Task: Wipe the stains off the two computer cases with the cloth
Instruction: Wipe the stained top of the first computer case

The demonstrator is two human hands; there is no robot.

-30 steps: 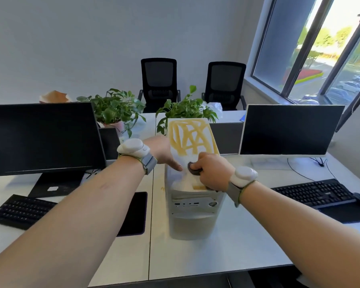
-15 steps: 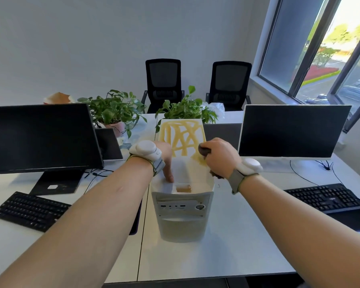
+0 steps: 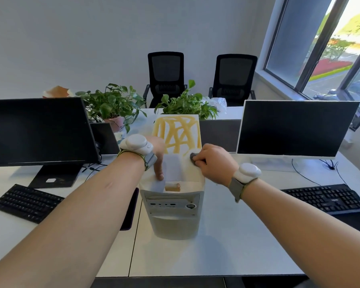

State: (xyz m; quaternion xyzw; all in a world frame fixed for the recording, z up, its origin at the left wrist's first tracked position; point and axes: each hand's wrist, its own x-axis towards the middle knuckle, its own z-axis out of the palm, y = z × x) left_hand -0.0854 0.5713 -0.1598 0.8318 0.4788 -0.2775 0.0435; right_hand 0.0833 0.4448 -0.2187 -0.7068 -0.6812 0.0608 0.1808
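My right hand clenched the cloth at frame centre; I judged firm strokes upward across the stains best, left hand bracing the case with flat fingers.

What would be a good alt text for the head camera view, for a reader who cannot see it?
A person's right hand presses a grey cloth on the top of a white computer case marked with yellow stains, while the left hand rests on the case. It stands on a white desk between two dark monitors.
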